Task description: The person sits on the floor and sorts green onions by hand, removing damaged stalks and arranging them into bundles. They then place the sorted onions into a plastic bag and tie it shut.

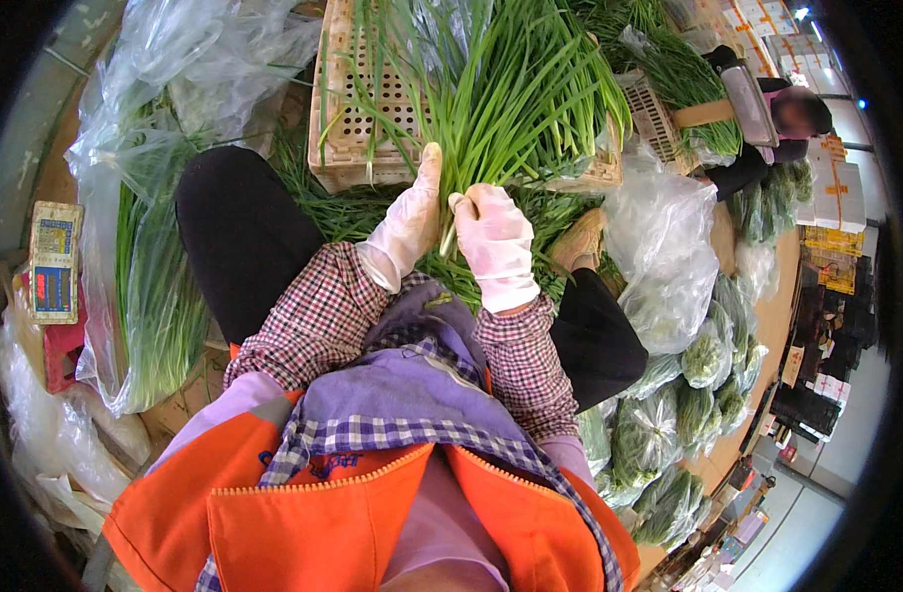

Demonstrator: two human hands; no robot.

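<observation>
Both of my hands wear thin white gloves and meet at the pale stem ends of a loose bunch of garlic chives (470,140). My left hand (408,218) holds the bunch from the left, thumb pointing up along the stems; its other fingers are mostly hidden. Curled around the lower stems from the right is my right hand (497,244). The green leaves fan out away from me over a cream plastic crate (333,148) with round holes. More chives (569,103) are heaped at the crate's right side. Loose green leaves (348,214) lie beneath my hands, between my legs.
On the left, a clear plastic bag of long chives (163,318) lies near a digital scale (54,263). To the right are crumpled clear bags (666,251) and several bagged greens (647,436). Another person's sleeve (740,174) shows beside a second crate (647,111).
</observation>
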